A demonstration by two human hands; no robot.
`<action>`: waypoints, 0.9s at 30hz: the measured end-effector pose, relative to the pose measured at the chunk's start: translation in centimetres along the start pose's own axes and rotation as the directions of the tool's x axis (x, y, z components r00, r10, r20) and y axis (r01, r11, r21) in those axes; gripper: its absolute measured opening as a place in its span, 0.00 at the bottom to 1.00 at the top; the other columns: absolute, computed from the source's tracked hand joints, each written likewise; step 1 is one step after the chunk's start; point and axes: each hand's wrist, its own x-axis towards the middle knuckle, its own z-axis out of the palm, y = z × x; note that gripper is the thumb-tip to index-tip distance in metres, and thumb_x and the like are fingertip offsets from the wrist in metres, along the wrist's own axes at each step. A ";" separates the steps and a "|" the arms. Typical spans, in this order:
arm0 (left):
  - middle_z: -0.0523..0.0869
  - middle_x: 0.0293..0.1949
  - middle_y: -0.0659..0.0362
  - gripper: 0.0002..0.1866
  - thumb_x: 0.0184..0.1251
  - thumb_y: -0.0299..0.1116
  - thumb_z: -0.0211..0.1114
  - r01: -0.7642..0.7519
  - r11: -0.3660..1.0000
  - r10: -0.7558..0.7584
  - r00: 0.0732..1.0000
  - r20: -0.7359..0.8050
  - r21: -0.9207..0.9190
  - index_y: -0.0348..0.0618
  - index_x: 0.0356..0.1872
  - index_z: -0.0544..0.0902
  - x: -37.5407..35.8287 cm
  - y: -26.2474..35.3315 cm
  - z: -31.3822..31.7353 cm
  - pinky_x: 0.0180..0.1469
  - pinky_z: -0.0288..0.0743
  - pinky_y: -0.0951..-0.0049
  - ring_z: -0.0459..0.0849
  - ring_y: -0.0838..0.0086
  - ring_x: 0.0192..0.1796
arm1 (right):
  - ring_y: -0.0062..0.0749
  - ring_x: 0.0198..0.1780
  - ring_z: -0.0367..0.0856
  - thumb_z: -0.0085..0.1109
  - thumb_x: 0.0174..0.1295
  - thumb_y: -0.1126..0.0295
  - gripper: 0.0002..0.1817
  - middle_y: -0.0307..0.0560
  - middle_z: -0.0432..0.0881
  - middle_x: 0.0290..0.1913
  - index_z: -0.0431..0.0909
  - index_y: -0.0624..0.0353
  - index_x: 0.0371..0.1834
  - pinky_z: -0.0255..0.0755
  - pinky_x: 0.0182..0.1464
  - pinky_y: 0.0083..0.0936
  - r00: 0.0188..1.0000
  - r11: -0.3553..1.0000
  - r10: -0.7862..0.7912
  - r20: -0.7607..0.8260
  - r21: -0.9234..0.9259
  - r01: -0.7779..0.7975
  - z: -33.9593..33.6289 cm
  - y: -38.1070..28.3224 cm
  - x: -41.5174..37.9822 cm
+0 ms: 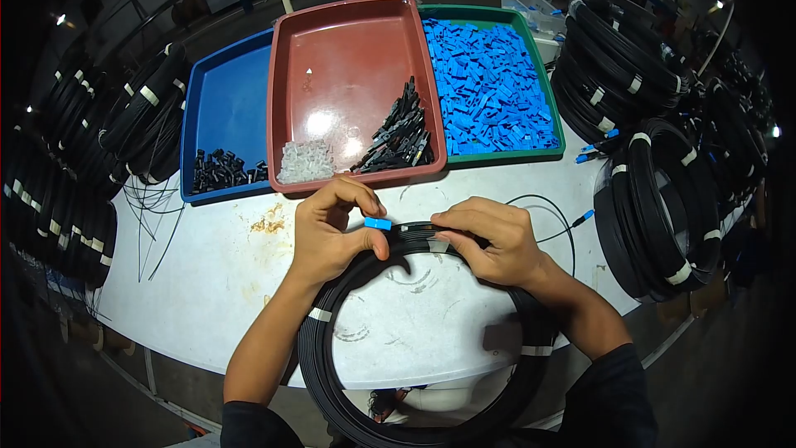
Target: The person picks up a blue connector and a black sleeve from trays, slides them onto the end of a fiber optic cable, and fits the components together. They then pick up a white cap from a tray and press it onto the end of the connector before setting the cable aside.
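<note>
Thumb and fingers of my left hand (336, 228) pinch a small blue connector housing (377, 223). Just to its right, my right hand (493, 241) grips the end of a black cable (419, 227), where a small pale tip faces the blue piece. A narrow gap seems to separate the two. Below both hands lies a large coil of black cable (313, 348), bound with white tape (320, 314) and overhanging the table's near edge. My right fingers partly hide the cable end.
A red tray (348, 58) holds clear pieces (305, 162) and black parts (400, 137). Behind it stand a blue tray (228, 87) with black pieces and a green tray (557, 129) full of blue housings. Cable coils (663, 207) flank the white table (207, 282); a blue-tipped cable (583, 217) lies right.
</note>
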 end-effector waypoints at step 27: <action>0.91 0.38 0.54 0.17 0.48 0.26 0.85 -0.111 0.936 0.065 0.987 0.144 0.335 0.35 0.40 0.90 -0.1 1.8 1.3 0.40 0.86 0.77 0.91 0.75 0.36 | 0.39 0.31 0.86 0.74 0.54 0.80 0.11 0.50 0.88 0.33 0.87 0.65 0.41 0.78 0.32 0.29 1.000 0.996 -0.010 -0.013 -0.093 0.009 -0.1 0.1 0.0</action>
